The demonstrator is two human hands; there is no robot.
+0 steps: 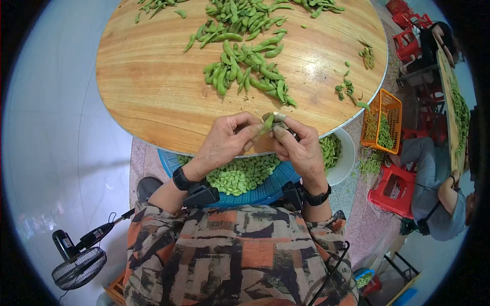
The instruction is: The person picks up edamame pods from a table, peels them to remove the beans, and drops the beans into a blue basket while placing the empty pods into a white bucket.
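Both hands nearly together over the near table edge, centre frame: right hand pinches one green pod; left hand fingers bunched at its lower end, can't tell if gripping. To work it well, I'd steady the pod right-handed, press along the seam with the left thumb, and keep it above the blue basin of loose beans, below the hands. In the way: round table rim overlaps the basin's top, and black wrist units hang over its sides. Pod heap upper centre, scraps upper right; white bucket right of basin, orange crate beyond, fan lower left, seated person far right.
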